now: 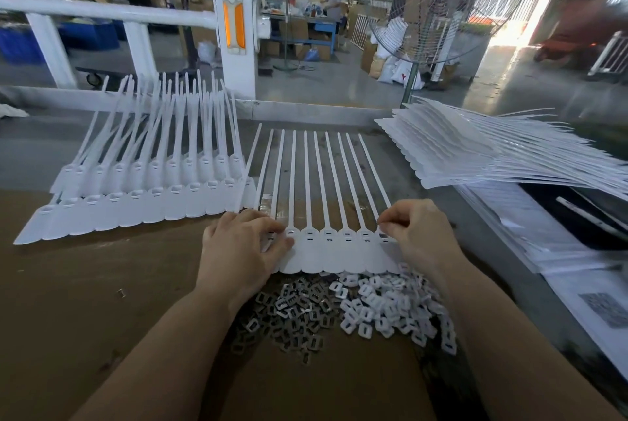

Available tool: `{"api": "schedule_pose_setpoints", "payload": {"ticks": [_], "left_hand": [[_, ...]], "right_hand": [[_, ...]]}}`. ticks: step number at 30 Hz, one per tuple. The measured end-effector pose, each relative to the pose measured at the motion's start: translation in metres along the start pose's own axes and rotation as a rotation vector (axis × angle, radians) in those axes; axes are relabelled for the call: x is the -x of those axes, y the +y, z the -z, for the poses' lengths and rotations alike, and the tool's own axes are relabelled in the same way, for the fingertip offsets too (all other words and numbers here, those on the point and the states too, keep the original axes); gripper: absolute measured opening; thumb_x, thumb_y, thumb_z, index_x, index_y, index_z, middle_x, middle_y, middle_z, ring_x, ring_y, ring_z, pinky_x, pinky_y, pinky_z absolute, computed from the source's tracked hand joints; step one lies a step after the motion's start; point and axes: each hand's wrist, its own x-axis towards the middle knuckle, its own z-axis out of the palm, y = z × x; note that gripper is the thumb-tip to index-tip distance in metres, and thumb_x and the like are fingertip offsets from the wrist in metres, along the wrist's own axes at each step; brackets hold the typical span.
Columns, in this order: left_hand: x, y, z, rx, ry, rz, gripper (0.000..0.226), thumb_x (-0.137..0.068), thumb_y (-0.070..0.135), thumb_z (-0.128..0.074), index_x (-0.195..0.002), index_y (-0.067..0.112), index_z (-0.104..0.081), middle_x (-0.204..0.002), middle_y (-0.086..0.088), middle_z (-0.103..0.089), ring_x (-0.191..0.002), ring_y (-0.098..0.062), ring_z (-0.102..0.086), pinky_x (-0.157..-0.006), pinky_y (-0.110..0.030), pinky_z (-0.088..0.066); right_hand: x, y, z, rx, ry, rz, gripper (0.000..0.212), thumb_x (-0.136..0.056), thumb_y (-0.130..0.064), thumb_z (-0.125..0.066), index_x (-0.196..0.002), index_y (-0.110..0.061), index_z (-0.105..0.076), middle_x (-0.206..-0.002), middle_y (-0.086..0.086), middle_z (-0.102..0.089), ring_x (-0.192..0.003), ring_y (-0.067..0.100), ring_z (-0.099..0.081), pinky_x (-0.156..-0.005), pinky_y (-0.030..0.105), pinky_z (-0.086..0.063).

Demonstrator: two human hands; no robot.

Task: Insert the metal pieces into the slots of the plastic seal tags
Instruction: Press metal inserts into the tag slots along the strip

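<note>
A joined strip of white plastic seal tags (pixel 334 252) lies flat before me, its long tails pointing away. My left hand (pixel 243 244) presses down on the strip's left end with curled fingers over the slots. My right hand (pixel 419 235) pinches something small at the rightmost slot (pixel 384 236); what it pinches is hidden by the fingertips. Just below the strip lies a pile of grey metal pieces (pixel 289 315) and beside it a pile of white plastic caps (pixel 390 308).
Rows of seal tag strips (pixel 142 196) are laid overlapping at the left. A tall stack of tag strips (pixel 475 152) sits at the right. Brown cardboard (pixel 102 284) covers the table. A floor fan (pixel 438 9) and a white fence post (pixel 234 30) stand beyond.
</note>
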Motion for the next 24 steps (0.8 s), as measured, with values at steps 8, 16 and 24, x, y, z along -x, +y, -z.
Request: {"api": "schedule_pose_setpoints", "payload": {"ticks": [8, 16, 24], "left_hand": [[-0.0001, -0.0024, -0.0034, -0.063, -0.006, 0.034, 0.034, -0.086, 0.054, -0.051, -0.116, 0.039, -0.059, -0.121, 0.015, -0.054, -0.119, -0.013, -0.037, -0.1, -0.036, -0.025], [-0.0003, -0.0031, -0.0057, -0.054, 0.001, 0.054, 0.033, -0.085, 0.053, -0.05, -0.114, 0.039, -0.057, -0.114, 0.014, -0.055, -0.118, -0.014, -0.036, -0.099, -0.036, -0.022], [-0.001, -0.0039, -0.006, -0.05, -0.035, 0.035, 0.041, -0.081, 0.062, -0.051, -0.116, 0.042, -0.057, -0.121, 0.015, -0.05, -0.12, -0.012, -0.031, -0.098, -0.035, -0.018]], "right_hand": [[-0.0037, 0.0065, -0.003, 0.083, -0.052, -0.016, 0.013, -0.089, -0.01, -0.058, -0.082, -0.017, -0.067, -0.087, 0.004, -0.069, -0.082, 0.017, -0.061, -0.08, 0.03, -0.049], [-0.0026, 0.0062, -0.0068, 0.119, -0.026, -0.006, 0.012, -0.09, -0.011, -0.059, -0.091, -0.012, -0.07, -0.092, 0.004, -0.068, -0.086, 0.017, -0.06, -0.083, 0.028, -0.047], [0.0035, 0.0063, -0.0097, 0.144, 0.051, 0.032, 0.011, -0.088, -0.011, -0.061, -0.092, -0.013, -0.07, -0.095, 0.004, -0.07, -0.089, 0.02, -0.062, -0.085, 0.035, -0.049]]}}
